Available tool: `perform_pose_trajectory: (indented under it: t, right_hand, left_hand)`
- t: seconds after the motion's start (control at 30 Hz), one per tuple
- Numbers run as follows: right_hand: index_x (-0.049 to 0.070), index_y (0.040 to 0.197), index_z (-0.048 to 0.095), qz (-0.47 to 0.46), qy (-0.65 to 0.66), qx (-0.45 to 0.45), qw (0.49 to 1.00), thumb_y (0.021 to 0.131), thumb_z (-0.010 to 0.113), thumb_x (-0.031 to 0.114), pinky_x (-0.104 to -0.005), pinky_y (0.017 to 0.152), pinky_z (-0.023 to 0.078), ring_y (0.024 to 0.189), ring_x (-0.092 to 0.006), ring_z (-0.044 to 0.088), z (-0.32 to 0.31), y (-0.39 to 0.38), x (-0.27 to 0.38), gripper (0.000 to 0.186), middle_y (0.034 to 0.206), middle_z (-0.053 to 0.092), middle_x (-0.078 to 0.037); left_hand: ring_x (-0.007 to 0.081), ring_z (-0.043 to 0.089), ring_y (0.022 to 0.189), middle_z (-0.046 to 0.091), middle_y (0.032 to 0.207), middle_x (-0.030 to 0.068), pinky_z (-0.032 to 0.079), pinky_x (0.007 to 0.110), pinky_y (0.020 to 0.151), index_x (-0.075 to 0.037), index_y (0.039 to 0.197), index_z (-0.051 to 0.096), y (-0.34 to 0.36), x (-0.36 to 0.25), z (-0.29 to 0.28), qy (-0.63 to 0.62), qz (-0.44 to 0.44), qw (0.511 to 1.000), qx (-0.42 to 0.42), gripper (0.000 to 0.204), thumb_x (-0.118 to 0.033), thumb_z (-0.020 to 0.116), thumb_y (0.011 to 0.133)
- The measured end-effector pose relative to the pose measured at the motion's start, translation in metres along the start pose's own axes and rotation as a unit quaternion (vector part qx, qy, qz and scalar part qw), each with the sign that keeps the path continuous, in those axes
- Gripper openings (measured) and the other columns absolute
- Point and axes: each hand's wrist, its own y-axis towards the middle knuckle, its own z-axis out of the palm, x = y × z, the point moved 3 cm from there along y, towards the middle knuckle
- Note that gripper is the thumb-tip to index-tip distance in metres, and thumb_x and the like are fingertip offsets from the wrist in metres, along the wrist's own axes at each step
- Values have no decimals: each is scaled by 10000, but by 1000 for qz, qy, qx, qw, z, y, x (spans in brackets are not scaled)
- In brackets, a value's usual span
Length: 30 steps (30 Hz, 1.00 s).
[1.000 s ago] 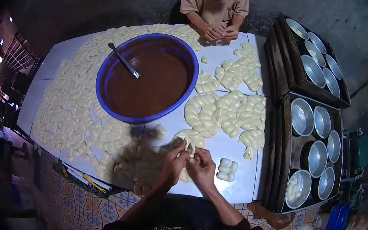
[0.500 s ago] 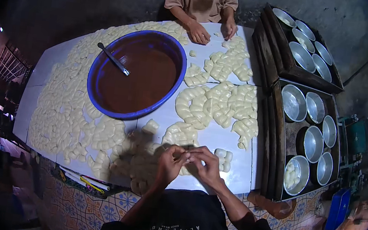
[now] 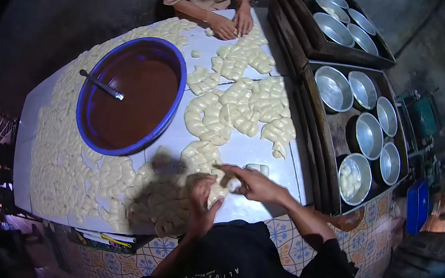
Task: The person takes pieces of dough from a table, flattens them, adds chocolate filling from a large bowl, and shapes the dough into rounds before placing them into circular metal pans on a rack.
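At the table's (image 3: 248,149) 5 o'clock, the right hand (image 3: 257,186) grips 1 dough piece (image 3: 234,185); the left hand (image 3: 202,202) curves, unclenched.

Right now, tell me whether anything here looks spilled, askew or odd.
Nothing stands out: the brown mixture lies inside the blue tub, and the metal tins sit in the wooden trays. Shadow over the nearer dough hides detail there.

Dough (image 3: 248,109) looks smooth and glossy, the basin (image 3: 182,79) plastic, the tins (image 3: 368,135) shiny metal, the crate (image 3: 316,133) matt wood.
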Motion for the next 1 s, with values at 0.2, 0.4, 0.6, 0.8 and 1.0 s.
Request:
perform_pose_trajectory:
  t: [0.2, 0.4, 0.6, 0.8, 1.0]
  right_hand:
    - [47, 1337, 390, -8, -218, 60, 974, 685, 678, 67, -451, 876, 424, 1070, -326, 540, -10, 12, -28, 713, 967, 622, -135]
    - [176, 1393, 392, 2, -355, -39, 934, 768, 698, 385, -549, 1038, 313, 1320, -389, 336, -25, -37, -20, 727, 1430, 371, -140]
    - [277, 1286, 530, -56, -387, -238, 889, 836, 607, 455, -479, 946, 399, 1129, -357, 477, 19, -34, -88, 491, 1309, 480, -145]
    - [72, 1212, 570, 27, 237, -378, 895, 914, 587, 210, -342, 794, 504, 899, -189, 594, 6, -32, -100, 329, 990, 625, -54]
    - [51, 1364, 444, -36, 282, -461, 841, 885, 643, 224, -289, 802, 521, 1016, -156, 592, -102, -148, 10, 547, 1161, 593, -81]
  left_hand:
    - [205, 507, 1124, 486, 1207, 123, 420, 338, 967, -27, 1285, 387, 35, 47, 8, 57, -35, 998, -20, 431, -1, 535, 881]
    - [283, 438, 1189, 427, 1295, 183, 346, 379, 1008, -11, 1349, 364, 35, 68, 39, 87, -167, 981, -47, 458, -251, 465, 972]
    - [188, 405, 1148, 399, 1255, 74, 322, 380, 975, -140, 1366, 352, 43, 79, 60, -85, -266, 960, -31, 504, -339, 502, 927]
    - [373, 402, 1262, 268, 1450, 210, 416, 484, 977, -185, 1433, 265, 77, 19, 62, -224, -210, 950, 48, 524, -331, 439, 960]
    - [315, 547, 1111, 504, 1257, 206, 466, 442, 915, -37, 1302, 393, 68, -56, 35, -204, -61, 977, 31, 433, -301, 445, 962]
